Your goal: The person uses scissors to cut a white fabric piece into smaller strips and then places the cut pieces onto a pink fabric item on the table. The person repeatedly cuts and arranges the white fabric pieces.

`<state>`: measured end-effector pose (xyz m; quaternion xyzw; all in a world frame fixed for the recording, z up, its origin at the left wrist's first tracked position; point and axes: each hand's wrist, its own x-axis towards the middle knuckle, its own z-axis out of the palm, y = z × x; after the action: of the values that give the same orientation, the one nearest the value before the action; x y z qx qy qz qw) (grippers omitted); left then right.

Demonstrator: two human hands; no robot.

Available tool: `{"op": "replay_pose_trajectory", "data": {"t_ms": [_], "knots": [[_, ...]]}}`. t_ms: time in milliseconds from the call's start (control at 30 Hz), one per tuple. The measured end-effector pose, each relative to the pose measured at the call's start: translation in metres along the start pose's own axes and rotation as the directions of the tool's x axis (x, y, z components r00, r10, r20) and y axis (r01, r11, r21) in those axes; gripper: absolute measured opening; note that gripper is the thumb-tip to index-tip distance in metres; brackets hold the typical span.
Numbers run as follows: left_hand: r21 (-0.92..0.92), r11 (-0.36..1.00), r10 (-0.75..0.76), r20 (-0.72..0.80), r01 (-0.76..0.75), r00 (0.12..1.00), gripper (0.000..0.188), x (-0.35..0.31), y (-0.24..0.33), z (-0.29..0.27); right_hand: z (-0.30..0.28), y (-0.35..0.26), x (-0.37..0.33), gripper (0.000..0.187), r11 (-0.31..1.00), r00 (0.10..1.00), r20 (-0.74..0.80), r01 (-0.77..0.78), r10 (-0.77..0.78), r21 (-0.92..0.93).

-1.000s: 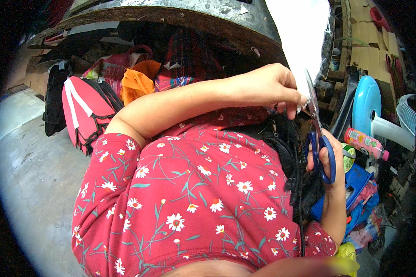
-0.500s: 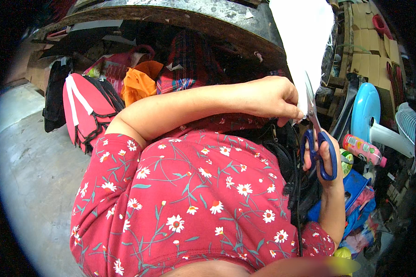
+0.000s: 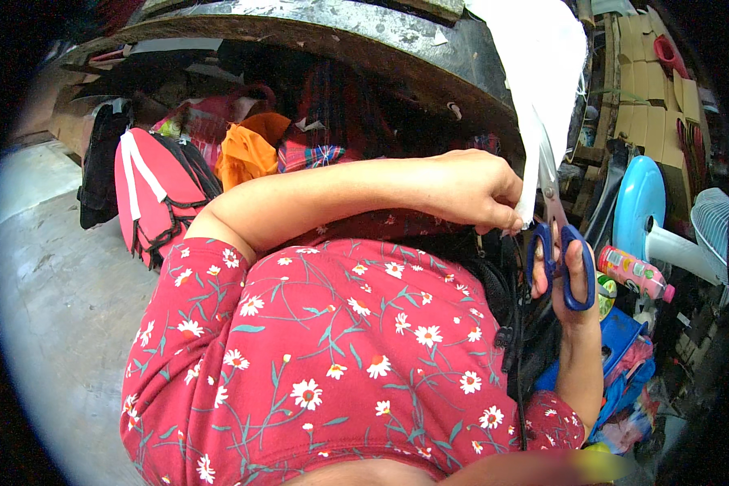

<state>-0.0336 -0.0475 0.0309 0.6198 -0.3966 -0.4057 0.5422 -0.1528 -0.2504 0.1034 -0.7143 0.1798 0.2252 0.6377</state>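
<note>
White cloth (image 3: pixel 535 49) hangs over the table edge at the upper right. My left hand (image 3: pixel 494 194) reaches across my front and pinches the lower end of a narrow strip of that cloth. In my right hand (image 3: pixel 571 279) is a pair of scissors (image 3: pixel 551 190) with dark blue handles, thumb and fingers through the loops. The blades point up and lie against the cloth, just right of the strip. How far apart they stand is hard to see against the white.
A dark table (image 3: pixel 364 32) curves across the top. Red padded pieces with white straps (image 3: pixel 158 174) and orange cloth (image 3: pixel 251 150) lie at left. On the right are a blue and white fan (image 3: pixel 640 198), a pink bottle (image 3: pixel 636 271) and stacked cardboard (image 3: pixel 644 121).
The scissors have risen slightly along the cloth, with the blades higher up. My left hand has shifted a little to the lower left, and the strip it pinches shows longer.
</note>
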Motion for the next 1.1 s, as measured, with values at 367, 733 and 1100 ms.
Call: {"op": "replay_pose_trajectory", "data": {"t_ms": [367,733,1100], "knots": [[-0.08,0.981,0.073,-0.693,-0.178,0.717,0.047,-0.016,-0.004,-0.025,-0.002,0.0,-0.001,0.046,0.994,0.999,-0.009,0.03,-0.031,-0.103],[-0.319,0.845,0.128,-0.658,-0.429,0.742,0.074,0.014,-0.018,-0.025,0.004,-0.006,0.0,0.04,0.981,0.995,0.029,0.098,-0.095,-0.169],[-0.343,0.848,0.128,-0.608,-0.405,0.783,0.092,0.01,-0.006,-0.016,0.013,-0.014,0.008,0.069,0.989,0.997,0.042,0.064,-0.059,-0.132]]}}
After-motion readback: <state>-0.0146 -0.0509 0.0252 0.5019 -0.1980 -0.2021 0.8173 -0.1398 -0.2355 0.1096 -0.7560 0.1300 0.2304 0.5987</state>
